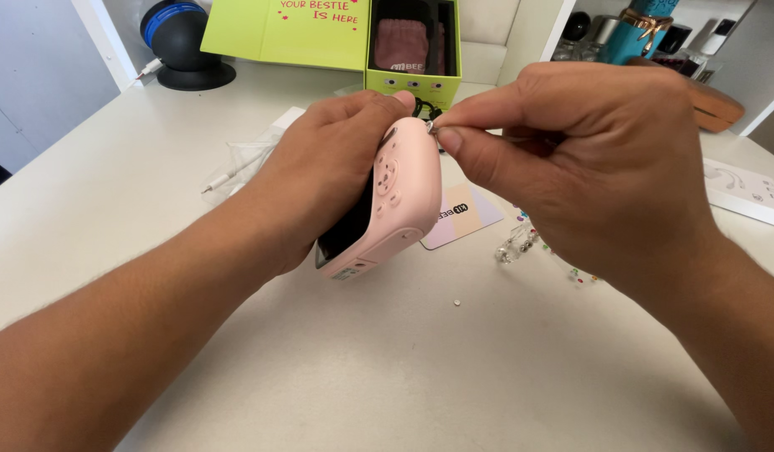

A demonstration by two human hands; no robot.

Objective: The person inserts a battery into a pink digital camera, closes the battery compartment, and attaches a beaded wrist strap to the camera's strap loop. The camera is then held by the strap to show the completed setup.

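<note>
My left hand (pixel 320 172) grips a small pink camera (pixel 395 201) from its left side and holds it tilted above the white table (pixel 387 368). The camera's dark screen faces my left palm and its button panel faces up. My right hand (pixel 571 159) pinches a tiny metal ring or clasp (pixel 431 127) at the camera's top corner, between thumb and forefinger. A beaded strap (pixel 521 243) trails down from under my right hand onto the table.
A lime green open box (pixel 412 84) with a pink pouch inside stands at the back. A black round speaker (pixel 182 42) sits at the back left. A pastel card (pixel 466 213), a white cable (pixel 236 172), a white flat packet (pixel 747 191) and a small bead (pixel 458 302) lie around.
</note>
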